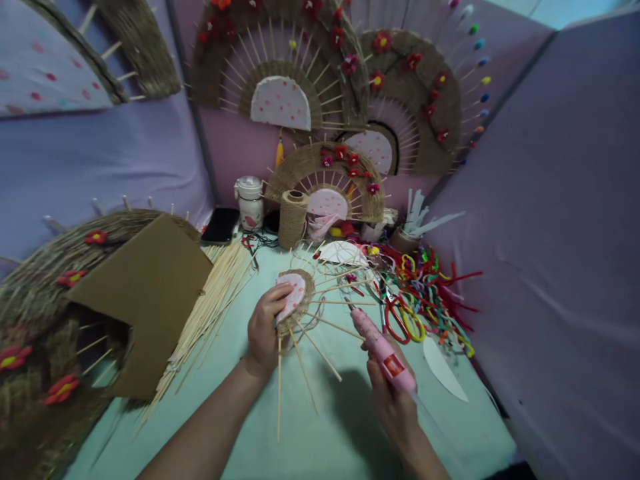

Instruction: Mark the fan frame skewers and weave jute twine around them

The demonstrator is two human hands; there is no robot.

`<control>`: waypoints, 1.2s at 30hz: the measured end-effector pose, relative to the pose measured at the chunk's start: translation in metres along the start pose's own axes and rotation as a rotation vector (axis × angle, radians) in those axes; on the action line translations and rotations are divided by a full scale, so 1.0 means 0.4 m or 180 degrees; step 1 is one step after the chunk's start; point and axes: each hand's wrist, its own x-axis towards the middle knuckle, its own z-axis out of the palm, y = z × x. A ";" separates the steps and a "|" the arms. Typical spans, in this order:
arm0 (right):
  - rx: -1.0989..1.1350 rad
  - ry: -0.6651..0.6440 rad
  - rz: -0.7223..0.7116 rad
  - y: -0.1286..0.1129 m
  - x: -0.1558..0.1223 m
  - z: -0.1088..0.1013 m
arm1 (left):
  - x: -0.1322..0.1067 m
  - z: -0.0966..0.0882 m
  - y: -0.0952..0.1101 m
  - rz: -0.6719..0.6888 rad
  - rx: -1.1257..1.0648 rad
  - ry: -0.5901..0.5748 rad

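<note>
My left hand grips a small half-made fan: a pink spotted half-disc ringed with woven jute, with thin wooden sticks fanning out from it. My right hand is closed round a pink glue gun. The gun's nozzle points up and left toward the fan's right side, close to the sticks. Both are held just above the pale green table.
A bundle of bamboo sticks and a cardboard sheet lie on the left beside a large jute fan. A twine spool, a jar and a phone stand behind. Scissors and coloured pipe cleaners lie on the right.
</note>
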 end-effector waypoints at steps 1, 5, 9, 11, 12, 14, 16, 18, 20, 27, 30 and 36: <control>-0.0080 -0.0026 0.0047 0.005 -0.001 -0.015 | 0.000 0.000 0.000 -0.0022 0.0038 -0.0007; -0.0491 0.0153 0.0276 0.049 -0.022 -0.081 | 0.004 0.003 0.007 -0.0057 0.0119 -0.0060; -0.0713 0.0297 0.0322 0.086 -0.050 -0.121 | 0.007 0.008 0.014 0.0049 0.0038 -0.0164; -0.0751 0.0344 0.0295 0.096 -0.056 -0.125 | 0.006 0.011 0.012 0.0117 0.0058 -0.0235; -0.0801 0.0355 0.0282 0.101 -0.056 -0.125 | 0.006 0.011 0.011 0.0143 0.0109 -0.0263; -0.1001 0.0279 0.0343 0.110 -0.052 -0.124 | 0.005 0.013 0.007 0.0181 0.0233 -0.0294; -0.1274 0.0149 0.0537 0.119 -0.046 -0.125 | 0.006 0.014 0.002 0.0215 0.0350 -0.0318; -0.1542 0.0014 0.0685 0.129 -0.045 -0.126 | 0.008 0.015 -0.005 0.0250 0.0475 -0.0345; -0.1833 -0.0088 0.0697 0.139 -0.051 -0.127 | 0.011 0.014 -0.014 0.0232 0.0634 -0.0375; -0.2761 -0.0209 0.0612 0.193 -0.091 -0.117 | 0.006 0.008 -0.068 -0.0256 0.1133 -0.0677; -0.2885 -0.0216 0.0457 0.221 -0.105 -0.112 | -0.004 0.001 -0.077 -0.0438 0.1211 -0.0765; -0.2575 -0.0230 0.0127 0.251 -0.114 -0.098 | -0.020 -0.021 -0.060 -0.0545 0.1182 -0.1118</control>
